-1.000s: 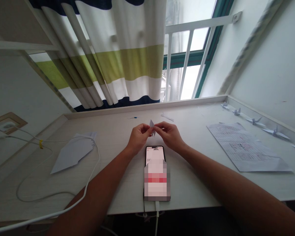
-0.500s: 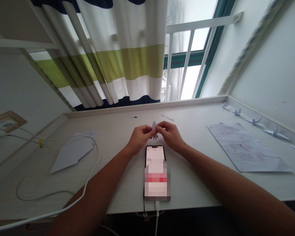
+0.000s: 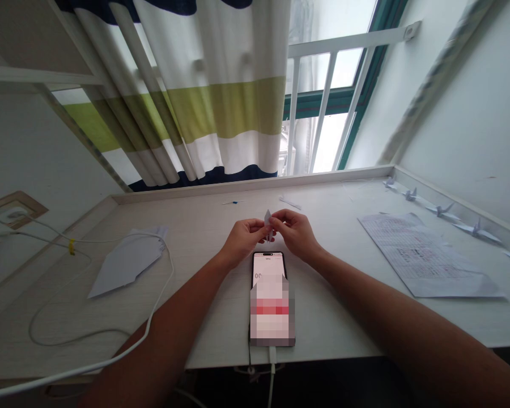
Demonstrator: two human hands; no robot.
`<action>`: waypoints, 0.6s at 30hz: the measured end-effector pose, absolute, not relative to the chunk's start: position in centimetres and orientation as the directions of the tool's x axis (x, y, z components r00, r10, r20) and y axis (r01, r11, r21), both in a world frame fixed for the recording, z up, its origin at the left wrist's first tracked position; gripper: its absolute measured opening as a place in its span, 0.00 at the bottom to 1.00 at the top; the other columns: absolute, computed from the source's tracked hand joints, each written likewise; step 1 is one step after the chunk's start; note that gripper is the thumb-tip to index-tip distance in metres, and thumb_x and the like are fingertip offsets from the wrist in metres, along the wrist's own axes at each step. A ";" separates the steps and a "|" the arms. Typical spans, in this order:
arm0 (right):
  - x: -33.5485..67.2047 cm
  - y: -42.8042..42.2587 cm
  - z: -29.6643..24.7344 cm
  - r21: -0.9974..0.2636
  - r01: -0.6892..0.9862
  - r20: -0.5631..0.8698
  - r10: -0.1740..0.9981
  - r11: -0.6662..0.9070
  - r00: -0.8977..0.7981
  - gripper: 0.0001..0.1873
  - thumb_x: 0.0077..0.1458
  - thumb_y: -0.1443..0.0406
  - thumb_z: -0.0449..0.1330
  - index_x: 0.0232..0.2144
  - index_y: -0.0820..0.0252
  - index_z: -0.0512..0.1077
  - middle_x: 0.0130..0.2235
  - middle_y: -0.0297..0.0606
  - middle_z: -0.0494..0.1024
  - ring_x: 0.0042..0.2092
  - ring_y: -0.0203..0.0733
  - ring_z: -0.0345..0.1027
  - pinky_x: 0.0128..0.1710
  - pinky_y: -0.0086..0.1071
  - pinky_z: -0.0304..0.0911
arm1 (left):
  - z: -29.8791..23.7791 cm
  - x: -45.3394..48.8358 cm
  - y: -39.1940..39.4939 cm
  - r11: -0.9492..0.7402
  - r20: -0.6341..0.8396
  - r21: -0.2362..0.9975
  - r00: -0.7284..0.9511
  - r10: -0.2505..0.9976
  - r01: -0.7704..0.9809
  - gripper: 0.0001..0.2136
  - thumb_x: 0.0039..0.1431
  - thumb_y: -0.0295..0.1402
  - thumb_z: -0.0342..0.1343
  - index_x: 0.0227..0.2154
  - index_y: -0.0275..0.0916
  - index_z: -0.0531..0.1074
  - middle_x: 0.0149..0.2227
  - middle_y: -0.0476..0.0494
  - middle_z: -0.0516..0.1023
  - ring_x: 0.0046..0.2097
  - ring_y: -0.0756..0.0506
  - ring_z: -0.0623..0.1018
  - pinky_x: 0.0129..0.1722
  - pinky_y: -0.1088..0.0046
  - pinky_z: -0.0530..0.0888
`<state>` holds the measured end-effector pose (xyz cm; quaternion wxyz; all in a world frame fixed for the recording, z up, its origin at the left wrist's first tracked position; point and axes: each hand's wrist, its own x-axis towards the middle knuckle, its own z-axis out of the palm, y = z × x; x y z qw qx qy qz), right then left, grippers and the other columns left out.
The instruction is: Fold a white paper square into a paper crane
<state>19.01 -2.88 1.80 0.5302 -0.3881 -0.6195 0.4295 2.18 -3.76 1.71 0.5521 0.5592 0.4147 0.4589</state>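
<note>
A small folded piece of white paper (image 3: 267,217), narrow and pointed at the top, is held upright between both hands just beyond the phone. My left hand (image 3: 245,238) pinches it from the left, fingers curled behind. From the other side, my right hand (image 3: 294,229) grips its edge between thumb and forefinger. The fingers cover part of the paper's middle. Below the hands lies a smartphone (image 3: 268,266), screen lit and partly blurred out, with a cable plugged into its lower end.
Several folded paper cranes (image 3: 440,211) line the desk's right edge. Beside them lies a written-on sheet (image 3: 416,255). At left are blank paper sheets (image 3: 125,263) with a white cable (image 3: 170,272) looping over them. A thin blue-and-white item (image 3: 235,202) and a white strip (image 3: 289,203) lie farther back.
Both hands stay nearly in place on the folded paper. The paper's tip sits slightly lower and a little to the right, with small finger shifts.
</note>
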 end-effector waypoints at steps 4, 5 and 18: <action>19.0 -2.7 1.7 -0.944 -0.014 0.328 0.937 0.329 -0.123 0.11 0.55 0.57 0.67 0.31 0.59 0.77 0.29 0.36 0.79 0.31 0.40 0.72 0.34 0.37 0.71 | 1.6 2.1 -3.8 -0.075 0.079 0.997 0.254 0.964 -0.023 0.18 0.53 0.49 0.70 0.30 0.36 0.82 0.31 0.39 0.84 0.34 0.45 0.80 0.37 0.68 0.72; 19.0 -2.6 1.8 -0.945 -0.009 0.325 0.938 0.326 -0.121 0.11 0.55 0.57 0.67 0.31 0.59 0.77 0.29 0.36 0.79 0.31 0.40 0.72 0.34 0.37 0.71 | 1.6 2.1 -3.8 -0.074 0.077 0.997 0.252 0.965 -0.022 0.18 0.53 0.48 0.71 0.31 0.36 0.82 0.32 0.39 0.84 0.34 0.45 0.80 0.36 0.68 0.72; 19.1 -3.3 2.0 -0.857 0.190 0.452 0.876 0.479 -0.170 0.17 0.61 0.61 0.63 0.51 0.54 0.82 0.41 0.41 0.80 0.39 0.44 0.77 0.37 0.40 0.78 | 1.9 2.3 -3.9 0.002 0.000 1.000 0.199 0.980 -0.011 0.17 0.46 0.46 0.74 0.26 0.36 0.80 0.28 0.38 0.84 0.31 0.44 0.81 0.34 0.67 0.71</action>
